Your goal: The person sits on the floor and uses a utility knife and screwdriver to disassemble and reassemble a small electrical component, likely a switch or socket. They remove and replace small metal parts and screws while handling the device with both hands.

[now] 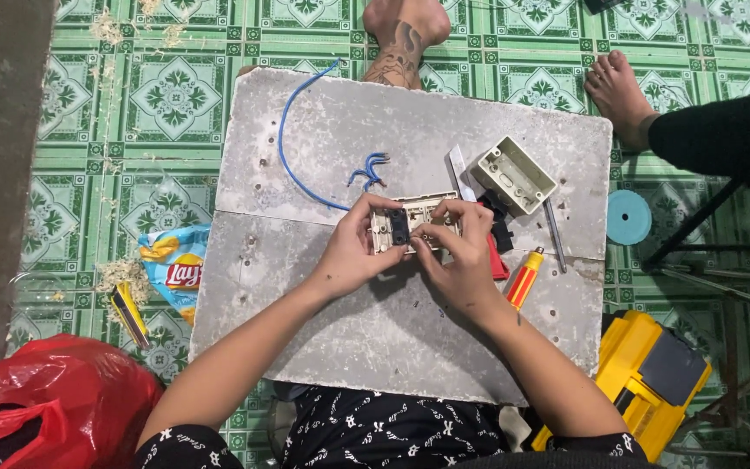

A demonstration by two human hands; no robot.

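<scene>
My left hand (pixel 353 247) and my right hand (pixel 457 252) together hold a white switch plate (pixel 410 217) face down over a grey board (pixel 305 287). A small black module (pixel 398 226) sits in the plate's back between my thumbs. A blue wire (pixel 292 122) curls across the board just beyond the plate. Right of my hands lie a white wall box (pixel 514 175), a red-and-yellow screwdriver (pixel 524 276), a slim grey tool (pixel 555 236), and black and red parts (pixel 498 234) partly hidden by my right hand.
The board rests on a green patterned tile floor (pixel 167 95). A blue-and-yellow snack bag (pixel 175 265) and a red plastic bag (pixel 54 395) lie at the left. A yellow tool case (pixel 653 373) and a blue disc (pixel 628 217) are at the right. Another person's bare feet (pixel 405 39) are beyond the board.
</scene>
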